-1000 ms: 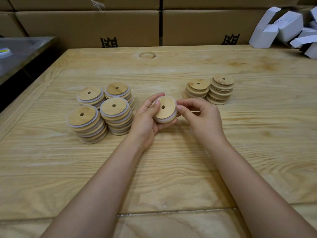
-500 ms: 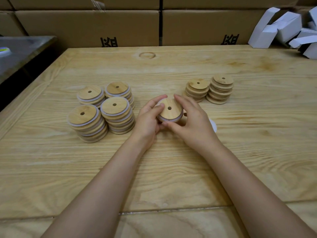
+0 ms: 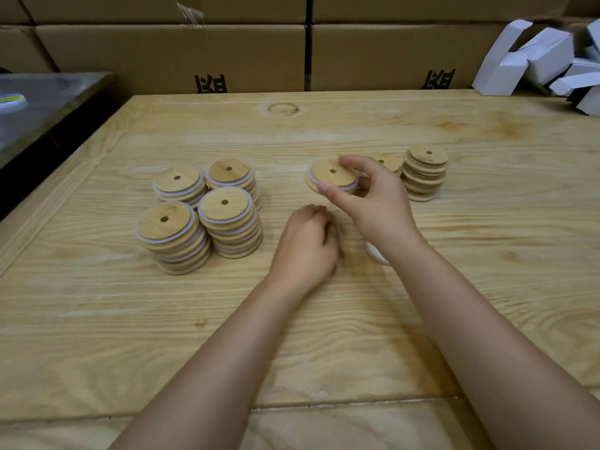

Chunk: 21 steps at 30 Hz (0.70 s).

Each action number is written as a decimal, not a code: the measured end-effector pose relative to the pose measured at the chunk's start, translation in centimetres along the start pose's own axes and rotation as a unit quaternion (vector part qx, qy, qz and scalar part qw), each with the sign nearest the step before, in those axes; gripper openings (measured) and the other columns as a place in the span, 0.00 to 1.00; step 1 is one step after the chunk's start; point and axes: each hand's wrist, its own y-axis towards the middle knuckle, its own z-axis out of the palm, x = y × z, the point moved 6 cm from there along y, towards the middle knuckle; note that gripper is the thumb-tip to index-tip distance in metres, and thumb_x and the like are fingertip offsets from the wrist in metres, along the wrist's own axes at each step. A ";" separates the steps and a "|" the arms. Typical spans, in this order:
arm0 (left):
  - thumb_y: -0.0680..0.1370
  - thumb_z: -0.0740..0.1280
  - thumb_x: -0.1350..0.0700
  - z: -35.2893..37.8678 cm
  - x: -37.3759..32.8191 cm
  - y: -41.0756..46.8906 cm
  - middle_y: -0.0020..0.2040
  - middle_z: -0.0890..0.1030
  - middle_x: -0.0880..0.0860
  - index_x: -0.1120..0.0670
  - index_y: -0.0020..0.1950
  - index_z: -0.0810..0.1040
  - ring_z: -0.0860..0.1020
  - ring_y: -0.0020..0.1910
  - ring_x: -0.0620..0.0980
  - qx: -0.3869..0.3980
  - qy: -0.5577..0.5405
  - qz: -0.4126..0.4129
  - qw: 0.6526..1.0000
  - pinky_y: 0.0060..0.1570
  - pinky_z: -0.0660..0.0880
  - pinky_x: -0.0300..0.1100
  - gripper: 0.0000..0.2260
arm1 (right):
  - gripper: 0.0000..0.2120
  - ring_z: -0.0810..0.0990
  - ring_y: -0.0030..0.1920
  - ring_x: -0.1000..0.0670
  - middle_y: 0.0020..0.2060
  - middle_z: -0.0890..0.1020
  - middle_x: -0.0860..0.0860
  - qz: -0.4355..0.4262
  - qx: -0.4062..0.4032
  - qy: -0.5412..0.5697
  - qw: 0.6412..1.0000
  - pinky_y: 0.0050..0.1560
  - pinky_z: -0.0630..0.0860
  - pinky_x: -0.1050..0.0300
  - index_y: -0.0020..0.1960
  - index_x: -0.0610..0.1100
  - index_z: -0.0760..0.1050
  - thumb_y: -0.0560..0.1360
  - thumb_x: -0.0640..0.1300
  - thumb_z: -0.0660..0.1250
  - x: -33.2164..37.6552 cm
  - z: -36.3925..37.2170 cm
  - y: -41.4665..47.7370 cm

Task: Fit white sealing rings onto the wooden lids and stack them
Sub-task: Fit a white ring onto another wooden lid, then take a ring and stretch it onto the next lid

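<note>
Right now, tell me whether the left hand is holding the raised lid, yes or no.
No: only the right hand pinches the lid; the left hand sits nearer, apart from it.

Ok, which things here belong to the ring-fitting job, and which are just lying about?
Job: ringed lid in the right hand; four ringed stacks; two bare-lid stacks; white rings under the right wrist.
Lying about: cardboard boxes; white cartons; grey side table.
</note>
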 end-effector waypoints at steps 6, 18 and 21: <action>0.76 0.62 0.60 0.5 -1.7 -0.6 0.55 0.80 0.57 0.58 0.54 0.79 0.74 0.57 0.57 0.069 0.006 0.081 0.994 0.55 0.70 0.47 0.10 | 0.29 0.75 0.61 0.51 0.61 0.77 0.50 -0.022 0.145 -0.168 0.975 0.60 0.70 0.59 0.64 0.45 0.73 0.67 0.52 0.75 0.4 5.0 3.5; 0.74 0.64 0.59 0.6 -1.0 -0.4 0.49 0.81 0.61 0.60 0.48 0.78 0.75 0.51 0.61 0.085 -0.007 0.032 0.996 0.46 0.70 0.48 0.07 | 0.35 0.69 0.65 0.46 0.63 0.75 0.47 -0.012 0.224 -0.257 0.940 0.64 0.68 0.53 0.68 0.44 0.69 0.65 0.52 0.76 -0.9 8.7 4.6; 0.74 0.64 0.59 0.6 -0.9 -0.4 0.50 0.81 0.61 0.60 0.49 0.79 0.76 0.51 0.61 0.090 -0.016 0.024 0.996 0.47 0.72 0.49 0.08 | 0.36 0.69 0.65 0.45 0.63 0.75 0.47 -0.016 0.224 -0.271 0.936 0.65 0.68 0.49 0.68 0.45 0.68 0.65 0.55 0.76 -0.9 8.7 4.5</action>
